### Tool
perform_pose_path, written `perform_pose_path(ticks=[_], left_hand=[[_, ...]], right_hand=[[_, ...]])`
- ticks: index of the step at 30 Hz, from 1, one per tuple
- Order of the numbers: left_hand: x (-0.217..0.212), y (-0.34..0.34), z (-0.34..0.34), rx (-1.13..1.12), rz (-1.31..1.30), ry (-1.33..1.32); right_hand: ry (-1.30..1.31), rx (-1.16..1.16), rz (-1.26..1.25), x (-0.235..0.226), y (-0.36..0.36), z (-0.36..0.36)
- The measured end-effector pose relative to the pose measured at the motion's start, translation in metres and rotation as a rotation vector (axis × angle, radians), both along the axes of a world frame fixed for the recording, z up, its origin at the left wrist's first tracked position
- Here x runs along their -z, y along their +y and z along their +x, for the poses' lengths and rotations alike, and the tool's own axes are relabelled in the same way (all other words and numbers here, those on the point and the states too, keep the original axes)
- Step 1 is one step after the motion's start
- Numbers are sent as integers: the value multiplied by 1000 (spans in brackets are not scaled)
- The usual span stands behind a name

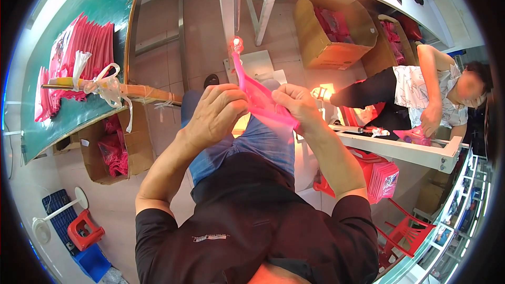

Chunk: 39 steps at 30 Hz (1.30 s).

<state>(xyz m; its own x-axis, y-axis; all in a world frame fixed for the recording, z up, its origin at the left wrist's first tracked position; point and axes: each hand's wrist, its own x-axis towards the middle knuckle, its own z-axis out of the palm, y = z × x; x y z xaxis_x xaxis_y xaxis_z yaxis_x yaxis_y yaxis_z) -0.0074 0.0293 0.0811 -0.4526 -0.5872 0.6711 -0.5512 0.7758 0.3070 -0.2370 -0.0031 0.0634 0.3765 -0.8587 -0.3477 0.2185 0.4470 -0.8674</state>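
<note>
Stretched between my two hands is a thin, glossy pink piece [260, 102], like soft film or a bag; its exact kind I cannot make out. My left hand [221, 110] pinches its left edge with curled fingers. On the other side, my right hand [298, 106] grips it between thumb and fingers, and a loose pink edge hangs below that hand. The narrow far end of the piece rises to a small glowing red-white fitting [236, 45] on a white post [227, 5]. Whether it touches the fitting is hard to tell.
On the green table [34, 131] at left, pink flat packs [89, 52] stand beside a ribbon-tied wooden bar [142, 92]. Cardboard boxes [336, 55] hold pink goods. At right, a seated co-worker [421, 89] handles a pink piece at a white frame [400, 150]. A red stool [84, 230] stands lower left.
</note>
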Motion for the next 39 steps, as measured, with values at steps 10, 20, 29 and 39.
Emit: perform_pose_path(ticks=[10,20,29,39], left_hand=[[-8,-8,-3,83,139,95],[36,-1,-16,-110,526,975],[46,-8,-16,15,723,1442],[88,-27,-20,210,1408,1310]], right_hand=[[0,-84,-315,-11,3,-2],[-254,-290,-391,-2,9,28],[-543,-31,77,75,-3,29],[-430,162,334,123,-58,25]])
